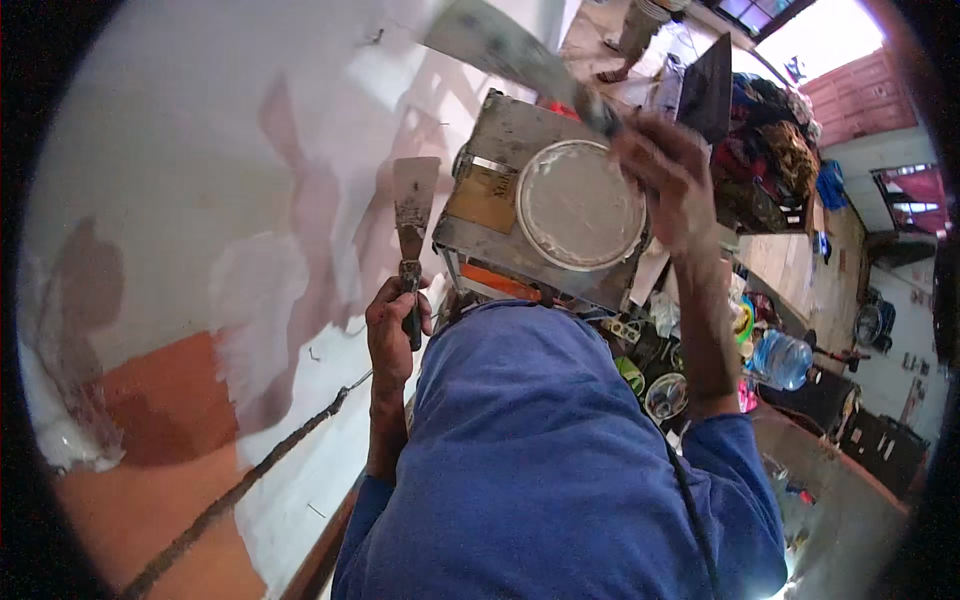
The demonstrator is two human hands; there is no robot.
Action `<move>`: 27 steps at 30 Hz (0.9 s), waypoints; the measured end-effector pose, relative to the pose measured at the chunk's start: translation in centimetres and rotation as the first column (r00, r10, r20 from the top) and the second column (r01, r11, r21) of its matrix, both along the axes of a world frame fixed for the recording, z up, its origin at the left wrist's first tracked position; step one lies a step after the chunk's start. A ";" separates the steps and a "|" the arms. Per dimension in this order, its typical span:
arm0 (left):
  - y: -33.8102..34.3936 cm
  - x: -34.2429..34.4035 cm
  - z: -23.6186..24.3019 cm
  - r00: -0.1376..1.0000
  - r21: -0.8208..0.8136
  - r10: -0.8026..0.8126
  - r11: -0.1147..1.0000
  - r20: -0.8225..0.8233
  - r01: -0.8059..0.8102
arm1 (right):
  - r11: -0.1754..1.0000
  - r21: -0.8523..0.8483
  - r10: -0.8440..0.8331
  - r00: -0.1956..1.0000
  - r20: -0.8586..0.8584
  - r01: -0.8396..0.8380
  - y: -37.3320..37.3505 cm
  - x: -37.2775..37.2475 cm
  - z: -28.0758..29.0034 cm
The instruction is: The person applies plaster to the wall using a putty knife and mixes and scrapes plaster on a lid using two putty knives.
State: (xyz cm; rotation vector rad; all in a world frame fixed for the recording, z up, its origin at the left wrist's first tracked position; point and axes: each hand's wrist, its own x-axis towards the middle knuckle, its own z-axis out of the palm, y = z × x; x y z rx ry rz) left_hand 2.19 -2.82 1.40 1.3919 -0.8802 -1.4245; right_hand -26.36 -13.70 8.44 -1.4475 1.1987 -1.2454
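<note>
My left hand [398,320] is wrapped round the dark handle of a narrow putty knife [415,200], its blade pointing up and smeared with residue. It stands close to the wall [180,170], which is partly whitened and partly orange. Raised at the upper right, my right hand [670,175] grips a wide putty knife [500,50] whose broad blade reaches up and left; both are blurred by motion. Below that blade is a round, pale, whitish lid or tub [582,205] on a worn grey box-like stand [520,130]. A brown cardboard piece [480,200] lies beside it.
A dark crack or groove [250,475] runs diagonally up the wall, with several nails sticking out. Right of me are a blue water jug [782,360], a clutter of small items and a heap of clothes [775,130]. Another person's legs [635,40] show at the top.
</note>
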 end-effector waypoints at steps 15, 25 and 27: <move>-4.6 -8.9 -3.1 0.923 0.090 -0.381 0.923 0.054 0.375 | 0.743 0.296 -0.594 0.795 -0.122 0.600 15.1 -1.7 -12.0; -5.2 -12.0 -4.9 0.935 0.157 -0.343 0.932 0.087 0.327 | 0.793 0.176 -0.493 0.784 -0.377 0.583 14.4 -1.1 -12.5; -5.0 -12.4 -4.5 0.939 0.148 -0.338 0.934 0.064 0.326 | 0.832 0.089 -0.373 0.671 -0.641 0.547 14.4 -0.8 -12.2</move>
